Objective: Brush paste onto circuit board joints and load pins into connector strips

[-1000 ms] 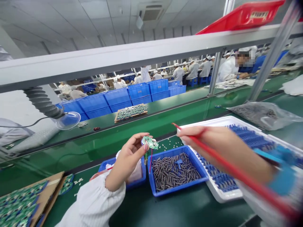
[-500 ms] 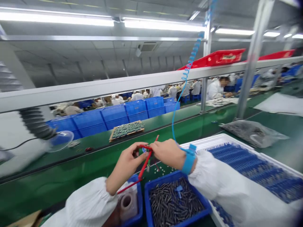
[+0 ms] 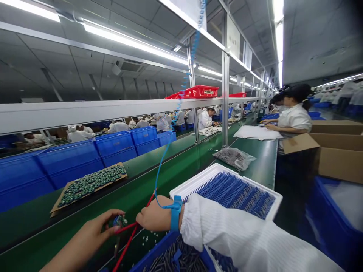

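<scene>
My left hand point(image 3: 95, 232) pinches a small green and blue circuit board point(image 3: 121, 220) between thumb and fingertips. Red wires point(image 3: 126, 242) run from beside the board to my right hand point(image 3: 155, 214) and down toward the bottom edge. My right hand is closed around these wires, and an end sticks up past its knuckles. A blue wrist strap point(image 3: 176, 213) with a coiled blue cord circles my right wrist. Below that hand stands a blue bin point(image 3: 208, 260) of dark, slim parts. Small pale bits point(image 3: 146, 238) lie scattered beside it.
A white foam tray point(image 3: 277, 200) with rows of blue parts stands at right. Behind it lies a clear bag point(image 3: 234, 158) of dark pieces. Round green boards point(image 3: 90, 185) cover a cardboard sheet at left. Blue crates point(image 3: 115, 145) line the far side. A co-worker point(image 3: 295, 117) sits at right.
The view has swung right, bringing in the co-worker and cardboard boxes. My hands have moved apart, with the red wires stretched between them and the small board now showing in my left fingers.
</scene>
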`<move>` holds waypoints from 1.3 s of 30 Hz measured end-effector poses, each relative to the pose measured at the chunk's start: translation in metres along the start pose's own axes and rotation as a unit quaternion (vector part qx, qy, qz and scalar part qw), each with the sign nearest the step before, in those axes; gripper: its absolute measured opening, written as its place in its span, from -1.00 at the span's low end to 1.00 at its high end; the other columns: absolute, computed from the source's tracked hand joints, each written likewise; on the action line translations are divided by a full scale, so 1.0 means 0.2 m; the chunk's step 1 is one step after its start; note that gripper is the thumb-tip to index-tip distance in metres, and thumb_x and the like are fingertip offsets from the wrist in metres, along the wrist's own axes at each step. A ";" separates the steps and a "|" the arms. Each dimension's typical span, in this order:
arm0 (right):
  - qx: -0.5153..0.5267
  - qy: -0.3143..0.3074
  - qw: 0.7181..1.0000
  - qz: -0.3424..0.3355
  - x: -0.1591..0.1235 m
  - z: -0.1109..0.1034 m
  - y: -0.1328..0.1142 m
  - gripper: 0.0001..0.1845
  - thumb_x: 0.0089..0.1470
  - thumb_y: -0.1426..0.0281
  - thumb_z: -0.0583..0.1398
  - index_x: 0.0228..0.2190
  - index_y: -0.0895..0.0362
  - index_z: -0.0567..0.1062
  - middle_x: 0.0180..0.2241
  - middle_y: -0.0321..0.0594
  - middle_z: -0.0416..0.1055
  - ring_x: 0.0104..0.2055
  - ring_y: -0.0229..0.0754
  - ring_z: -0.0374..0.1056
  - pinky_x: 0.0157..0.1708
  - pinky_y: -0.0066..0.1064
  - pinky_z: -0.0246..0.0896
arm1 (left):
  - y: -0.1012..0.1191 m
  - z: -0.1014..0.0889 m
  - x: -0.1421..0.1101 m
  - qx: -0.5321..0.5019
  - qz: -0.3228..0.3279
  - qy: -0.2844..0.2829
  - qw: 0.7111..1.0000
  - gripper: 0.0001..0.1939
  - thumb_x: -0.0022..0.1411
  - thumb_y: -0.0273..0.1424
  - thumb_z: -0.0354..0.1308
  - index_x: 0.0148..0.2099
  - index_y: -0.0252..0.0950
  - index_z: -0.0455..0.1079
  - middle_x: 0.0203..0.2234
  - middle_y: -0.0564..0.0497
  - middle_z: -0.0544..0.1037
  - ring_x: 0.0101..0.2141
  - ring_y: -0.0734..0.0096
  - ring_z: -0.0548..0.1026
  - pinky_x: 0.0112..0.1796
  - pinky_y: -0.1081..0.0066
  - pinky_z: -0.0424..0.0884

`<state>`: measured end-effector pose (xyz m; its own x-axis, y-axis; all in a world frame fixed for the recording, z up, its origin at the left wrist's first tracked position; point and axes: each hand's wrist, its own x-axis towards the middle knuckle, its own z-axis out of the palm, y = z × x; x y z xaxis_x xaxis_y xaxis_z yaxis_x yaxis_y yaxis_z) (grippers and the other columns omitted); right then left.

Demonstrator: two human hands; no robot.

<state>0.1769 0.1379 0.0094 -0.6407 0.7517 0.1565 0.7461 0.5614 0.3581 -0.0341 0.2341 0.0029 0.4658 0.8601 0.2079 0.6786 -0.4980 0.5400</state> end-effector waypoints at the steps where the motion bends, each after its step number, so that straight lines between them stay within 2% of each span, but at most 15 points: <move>1: 0.002 0.005 1.000 0.000 -0.01 0.01 0.01 -0.94 0.31 0.60 0.24 -0.22 0.28 0.42 -0.38 -0.25 0.29 -0.40 -0.09 0.29 -0.42 -0.30 0.41 | -0.05 -0.01 0.04 0.004 -0.010 -0.014 1.000 -0.56 -0.23 -0.01 0.22 -0.29 -0.11 0.57 -0.33 -0.05 0.67 -0.28 -0.08 0.57 -0.27 0.17 0.48; 3: 0.009 0.023 1.000 0.008 -0.04 0.01 0.03 -0.93 0.31 0.58 0.25 -0.21 0.26 0.43 -0.38 -0.28 0.30 -0.41 -0.08 0.29 -0.47 -0.28 0.39 | -0.13 -0.02 0.13 0.008 -0.026 -0.029 0.999 -0.51 -0.20 0.03 0.20 -0.25 -0.14 0.53 -0.29 -0.09 0.66 -0.18 -0.14 0.55 -0.21 0.13 0.45; 7: 0.033 0.081 0.995 0.048 -0.14 0.00 0.11 -0.86 0.30 0.58 0.30 -0.18 0.24 0.42 -0.36 -0.30 0.31 -0.43 -0.05 0.31 -0.60 -0.29 0.32 | -0.19 -0.02 0.31 0.025 -0.052 0.002 0.998 -0.40 -0.11 0.09 0.17 -0.16 -0.26 0.45 -0.18 -0.18 0.62 -0.09 -0.16 0.52 -0.17 0.15 0.44; 9: 0.058 0.127 0.987 0.075 -0.23 -0.01 0.17 -0.73 0.20 0.63 0.37 -0.16 0.24 0.41 -0.33 -0.28 0.32 -0.40 -0.03 0.32 -0.60 -0.33 0.29 | -0.19 0.01 0.38 0.024 -0.073 0.018 0.997 -0.37 0.05 0.09 0.11 -0.04 -0.32 0.39 -0.07 -0.23 0.56 -0.03 -0.08 0.49 -0.14 0.20 0.44; 11: 0.093 0.191 0.972 0.099 -0.34 -0.03 0.23 -0.64 0.15 0.68 0.39 -0.12 0.24 0.39 -0.24 -0.24 0.32 -0.28 -0.03 0.33 -0.48 -0.35 0.32 | -0.20 0.08 0.44 0.027 -0.099 0.034 0.994 -0.40 0.23 0.02 0.00 0.07 -0.38 0.31 0.02 -0.26 0.49 0.02 0.02 0.47 -0.10 0.22 0.43; 13: 0.135 0.258 0.950 0.108 -0.45 -0.06 0.27 -0.75 0.23 0.67 0.32 -0.15 0.24 0.38 -0.22 -0.22 0.32 -0.26 -0.09 0.33 -0.35 -0.36 0.33 | -0.23 0.17 0.47 0.041 -0.121 0.037 0.991 -0.52 0.34 -0.12 -0.01 0.09 -0.39 0.29 0.04 -0.23 0.46 0.01 0.12 0.46 -0.06 0.19 0.42; 15: 0.180 0.311 0.928 0.096 -0.56 -0.08 0.28 -0.95 0.42 0.57 0.11 -0.16 0.24 0.37 -0.20 -0.19 0.32 -0.24 -0.14 0.32 -0.28 -0.38 0.32 | -0.27 0.27 0.47 0.062 -0.140 0.016 0.988 -0.65 0.34 -0.24 0.07 0.06 -0.35 0.33 -0.01 -0.15 0.47 -0.05 0.20 0.48 -0.07 0.13 0.44; 17: 0.214 0.339 0.912 0.085 -0.67 -0.10 0.26 -0.70 0.53 0.44 -0.11 -0.14 0.24 0.37 -0.19 -0.14 0.32 -0.22 -0.13 0.33 -0.25 -0.36 0.33 | -0.29 0.34 0.46 0.085 -0.152 -0.016 0.985 -0.70 0.30 -0.29 0.14 0.03 -0.33 0.37 -0.06 -0.10 0.49 -0.12 0.24 0.50 -0.12 0.13 0.47; 19: 0.235 0.345 0.905 0.082 -0.76 -0.11 0.24 -0.64 0.55 0.42 -0.16 -0.15 0.21 0.37 -0.20 -0.15 0.32 -0.22 -0.14 0.33 -0.25 -0.39 0.34 | -0.30 0.36 0.46 0.103 -0.152 -0.040 0.982 -0.70 0.29 -0.31 0.17 0.02 -0.32 0.38 -0.09 -0.09 0.49 -0.14 0.25 0.51 -0.15 0.16 0.48; 22: 0.252 0.335 0.904 0.089 -0.90 -0.10 0.22 -0.69 0.56 0.42 -0.13 -0.08 0.16 0.38 -0.10 -0.16 0.29 -0.09 -0.18 0.31 -0.09 -0.52 0.31 | -0.25 0.27 0.49 0.115 -0.130 -0.045 0.984 -0.71 0.29 -0.31 0.16 0.01 -0.32 0.39 -0.08 -0.09 0.49 -0.12 0.24 0.50 -0.13 0.15 0.48; 26: 0.284 0.338 0.889 0.120 -1.01 -0.06 0.19 -0.73 0.56 0.39 -0.10 0.05 0.05 0.36 0.05 -0.25 0.18 0.06 -0.27 0.19 0.13 -0.68 0.07 | -0.12 0.00 0.48 0.093 -0.084 -0.014 0.992 -0.78 0.29 -0.31 0.15 -0.09 -0.33 0.45 -0.11 -0.09 0.55 -0.09 0.24 0.52 -0.03 0.11 0.43; 28: 0.319 0.334 0.878 0.127 -1.02 -0.03 0.15 -0.73 0.56 0.38 -0.09 0.07 0.02 0.36 0.08 -0.26 0.14 0.10 -0.25 0.15 0.16 -0.65 0.04 | -0.04 -0.12 0.38 0.064 -0.060 0.008 0.996 -0.75 0.24 -0.27 0.19 -0.11 -0.31 0.50 -0.15 -0.08 0.61 -0.08 0.20 0.54 0.01 0.21 0.42; 31: 0.363 0.333 0.864 0.103 -0.96 0.00 0.04 -0.70 0.55 0.42 -0.11 0.05 0.05 0.39 0.10 -0.21 0.10 0.16 -0.19 0.07 0.22 -0.55 0.00 | 0.08 -0.22 0.11 0.027 -0.033 0.034 0.999 -0.56 0.15 -0.16 0.20 0.02 -0.26 0.49 -0.19 -0.02 0.66 -0.07 0.15 0.57 0.03 0.26 0.43; 34: 0.356 0.332 0.873 0.032 -0.84 0.01 -0.10 -0.60 0.43 0.61 -0.15 -0.04 0.16 0.42 0.06 -0.13 0.12 0.15 -0.16 0.08 0.21 -0.45 0.05 | 0.19 -0.23 -0.26 0.005 0.004 0.054 0.999 -0.46 0.14 -0.07 0.14 0.08 -0.26 0.48 -0.22 -0.02 0.67 -0.15 0.11 0.60 0.01 0.17 0.46; 39: 0.296 0.292 0.907 -0.065 -0.61 0.05 -0.29 -0.56 0.22 0.75 -0.14 -0.11 0.29 0.43 -0.09 -0.02 0.20 0.12 -0.01 0.09 0.03 -0.20 0.30 | 0.30 -0.15 -0.81 -0.010 0.047 0.157 0.986 -0.66 0.21 -0.15 0.09 -0.14 -0.15 0.60 -0.01 0.00 0.56 0.00 0.08 0.53 0.00 0.21 0.47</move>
<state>0.2132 0.0163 -0.0396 -0.5885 0.4504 0.6714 0.5130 0.8499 -0.1205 -0.0868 0.0690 0.0263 0.3249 0.8032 0.4993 0.6275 -0.5780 0.5216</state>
